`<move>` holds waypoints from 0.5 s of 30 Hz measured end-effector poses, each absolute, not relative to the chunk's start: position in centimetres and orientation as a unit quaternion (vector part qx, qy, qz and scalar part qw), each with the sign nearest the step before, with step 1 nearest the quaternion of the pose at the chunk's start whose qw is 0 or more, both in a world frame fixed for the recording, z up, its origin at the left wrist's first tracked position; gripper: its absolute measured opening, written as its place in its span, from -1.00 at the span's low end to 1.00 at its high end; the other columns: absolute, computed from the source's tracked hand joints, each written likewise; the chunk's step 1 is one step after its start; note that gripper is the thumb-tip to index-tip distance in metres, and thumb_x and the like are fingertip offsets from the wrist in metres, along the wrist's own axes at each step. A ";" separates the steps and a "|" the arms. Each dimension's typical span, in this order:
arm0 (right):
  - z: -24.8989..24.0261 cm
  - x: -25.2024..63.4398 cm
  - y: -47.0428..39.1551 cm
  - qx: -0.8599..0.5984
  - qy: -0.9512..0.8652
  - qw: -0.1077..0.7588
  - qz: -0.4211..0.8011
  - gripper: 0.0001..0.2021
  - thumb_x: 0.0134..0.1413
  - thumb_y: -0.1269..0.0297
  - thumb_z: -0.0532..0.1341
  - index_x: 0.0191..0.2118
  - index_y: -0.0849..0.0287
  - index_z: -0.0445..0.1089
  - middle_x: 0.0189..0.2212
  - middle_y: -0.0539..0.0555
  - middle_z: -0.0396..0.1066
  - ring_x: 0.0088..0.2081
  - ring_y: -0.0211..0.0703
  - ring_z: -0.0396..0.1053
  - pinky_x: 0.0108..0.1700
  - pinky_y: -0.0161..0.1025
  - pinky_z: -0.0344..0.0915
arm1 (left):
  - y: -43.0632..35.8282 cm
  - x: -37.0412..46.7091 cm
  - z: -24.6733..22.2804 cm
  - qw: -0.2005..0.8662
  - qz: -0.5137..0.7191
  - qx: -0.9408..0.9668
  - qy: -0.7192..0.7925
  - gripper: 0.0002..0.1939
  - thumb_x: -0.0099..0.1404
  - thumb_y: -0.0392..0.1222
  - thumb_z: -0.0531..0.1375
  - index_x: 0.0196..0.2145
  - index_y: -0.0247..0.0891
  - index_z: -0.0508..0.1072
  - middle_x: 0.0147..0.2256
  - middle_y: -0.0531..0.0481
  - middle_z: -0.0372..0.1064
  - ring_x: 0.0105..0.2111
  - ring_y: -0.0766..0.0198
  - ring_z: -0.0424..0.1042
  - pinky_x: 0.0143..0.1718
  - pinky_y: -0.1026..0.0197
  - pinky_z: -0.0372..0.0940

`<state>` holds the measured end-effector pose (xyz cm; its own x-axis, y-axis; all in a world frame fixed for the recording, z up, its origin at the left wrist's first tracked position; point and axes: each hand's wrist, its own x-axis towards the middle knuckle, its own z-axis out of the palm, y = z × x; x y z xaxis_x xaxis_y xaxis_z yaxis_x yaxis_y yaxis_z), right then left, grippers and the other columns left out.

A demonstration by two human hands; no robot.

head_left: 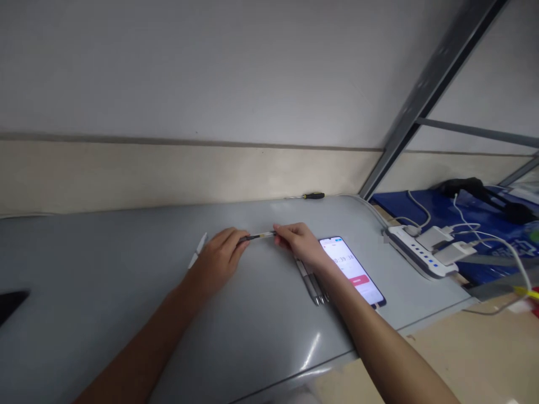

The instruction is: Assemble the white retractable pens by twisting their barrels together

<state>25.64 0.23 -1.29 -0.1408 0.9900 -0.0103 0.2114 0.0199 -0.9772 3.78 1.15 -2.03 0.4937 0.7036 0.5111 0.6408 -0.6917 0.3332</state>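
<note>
My left hand (225, 251) is closed around a dark pen barrel (244, 239), mostly covered by its fingers. A thin, partly clear pen refill (266, 234) lies in line with the barrel and spans the gap between my hands. At its other end, my right hand (298, 240) pinches it with thumb and fingertips, just above the table. Whether the refill sits inside the barrel is hard to make out. White slim pieces (197, 250) rest beside my left hand. Under my right wrist lie several grey pens (310, 282) side by side, partly hidden by the forearm.
A phone (353, 269) with a lit timer screen lies right of my right forearm. Further right is a white power strip (421, 252) with chargers and cables. A screwdriver (314, 196) lies by the wall on the grey table (252, 320). A slanted metal post (425, 95) rises behind.
</note>
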 end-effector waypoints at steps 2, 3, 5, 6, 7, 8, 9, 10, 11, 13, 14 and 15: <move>-1.2 25.5 0.1 -0.501 -0.567 0.412 0.508 -0.52 0.12 -0.14 0.16 -0.54 0.20 0.37 -0.66 -0.08 0.11 -0.62 -0.34 -0.04 -0.53 -0.28 -0.13 | 1.2 3.9 -2.0 0.013 0.308 0.863 0.401 -0.72 0.45 -0.15 -0.06 -0.19 -0.24 0.41 -0.28 -0.09 0.44 -0.23 0.14 0.39 -0.14 0.09 0.26; -1.2 25.4 0.1 -0.494 -0.557 0.415 0.524 -0.53 0.10 -0.14 0.18 -0.54 0.20 0.37 -0.66 -0.08 0.12 -0.61 -0.33 -0.03 -0.53 -0.28 -0.13 | 1.2 3.9 -2.0 -0.005 0.295 0.863 0.409 -0.72 0.45 -0.15 -0.07 -0.22 -0.25 0.41 -0.30 -0.09 0.44 -0.26 0.13 0.38 -0.17 0.07 0.25; -1.3 25.2 0.0 -0.484 -0.530 0.426 0.551 -0.54 0.07 -0.13 0.21 -0.55 0.20 0.35 -0.66 -0.09 0.11 -0.60 -0.33 -0.02 -0.52 -0.28 -0.12 | 1.2 4.0 -2.0 -0.029 0.261 0.868 0.421 -0.70 0.45 -0.17 -0.09 -0.29 -0.24 0.39 -0.36 -0.09 0.42 -0.32 0.13 0.35 -0.24 0.08 0.21; -1.4 25.1 0.0 -0.482 -0.515 0.433 0.561 -0.55 0.05 -0.13 0.23 -0.55 0.20 0.33 -0.66 -0.09 0.10 -0.60 -0.33 -0.02 -0.51 -0.28 -0.11 | 1.2 4.1 -2.0 -0.036 0.247 0.870 0.426 -0.69 0.45 -0.18 -0.10 -0.34 -0.24 0.37 -0.39 -0.08 0.41 -0.34 0.13 0.34 -0.27 0.09 0.18; -1.6 25.0 0.0 -0.480 -0.502 0.439 0.570 -0.55 0.04 -0.13 0.24 -0.56 0.20 0.32 -0.67 -0.10 0.08 -0.60 -0.33 -0.03 -0.51 -0.28 -0.11 | 1.2 4.1 -2.1 -0.039 0.236 0.871 0.430 -0.68 0.44 -0.20 -0.11 -0.38 -0.23 0.34 -0.42 -0.07 0.39 -0.37 0.14 0.33 -0.29 0.10 0.16; -1.7 24.9 0.1 -0.480 -0.492 0.444 0.575 -0.55 0.03 -0.13 0.24 -0.56 0.19 0.31 -0.67 -0.10 0.08 -0.60 -0.33 -0.03 -0.51 -0.28 -0.11 | 1.1 4.2 -2.1 -0.039 0.229 0.871 0.433 -0.68 0.44 -0.21 -0.12 -0.42 -0.23 0.32 -0.45 -0.07 0.38 -0.38 0.14 0.33 -0.30 0.10 0.15; -1.9 24.8 0.1 -0.478 -0.487 0.447 0.579 -0.55 0.03 -0.12 0.25 -0.56 0.19 0.30 -0.67 -0.10 0.07 -0.60 -0.33 -0.03 -0.50 -0.28 -0.11 | 1.1 4.2 -2.2 -0.039 0.227 0.870 0.436 -0.67 0.43 -0.23 -0.13 -0.44 -0.22 0.29 -0.47 -0.06 0.37 -0.40 0.14 0.33 -0.31 0.10 0.14; -2.0 24.8 0.1 -0.475 -0.488 0.448 0.579 -0.55 0.03 -0.12 0.25 -0.56 0.20 0.30 -0.67 -0.11 0.07 -0.59 -0.33 -0.02 -0.50 -0.28 -0.11 | 1.1 4.2 -2.2 -0.038 0.227 0.868 0.440 -0.68 0.42 -0.25 -0.13 -0.46 -0.21 0.28 -0.48 -0.06 0.36 -0.40 0.14 0.33 -0.31 0.10 0.14; -2.1 24.7 0.1 -0.472 -0.496 0.447 0.576 -0.55 0.04 -0.12 0.24 -0.56 0.20 0.30 -0.66 -0.11 0.07 -0.59 -0.33 -0.02 -0.50 -0.28 -0.11 | 1.1 4.2 -2.2 -0.037 0.228 0.866 0.443 -0.69 0.41 -0.26 -0.12 -0.47 -0.21 0.27 -0.48 -0.06 0.36 -0.40 0.13 0.33 -0.31 0.10 0.14; -2.0 24.7 0.1 -0.478 -0.527 0.438 0.549 -0.56 0.08 -0.10 0.22 -0.54 0.20 0.31 -0.66 -0.11 0.06 -0.59 -0.32 -0.02 -0.49 -0.28 -0.11 | 1.1 4.2 -2.3 -0.030 0.229 0.863 0.450 -0.72 0.38 -0.28 -0.10 -0.47 -0.20 0.27 -0.49 -0.06 0.36 -0.40 0.13 0.35 -0.30 0.10 0.15; -1.8 24.7 0.0 -0.486 -0.550 0.433 0.524 -0.57 0.10 -0.08 0.20 -0.53 0.20 0.33 -0.66 -0.11 0.06 -0.58 -0.32 -0.01 -0.49 -0.28 -0.10 | 1.1 4.1 -2.4 -0.024 0.231 0.861 0.453 -0.73 0.36 -0.30 -0.09 -0.47 -0.20 0.27 -0.48 -0.06 0.37 -0.41 0.13 0.35 -0.30 0.10 0.15; -1.6 24.7 0.0 -0.494 -0.574 0.429 0.492 -0.59 0.12 -0.06 0.19 -0.52 0.20 0.34 -0.65 -0.11 0.08 -0.57 -0.32 0.00 -0.48 -0.29 -0.09 | 1.2 4.0 -2.4 -0.015 0.233 0.859 0.455 -0.74 0.35 -0.30 -0.08 -0.47 -0.20 0.27 -0.48 -0.06 0.38 -0.41 0.13 0.36 -0.29 0.11 0.16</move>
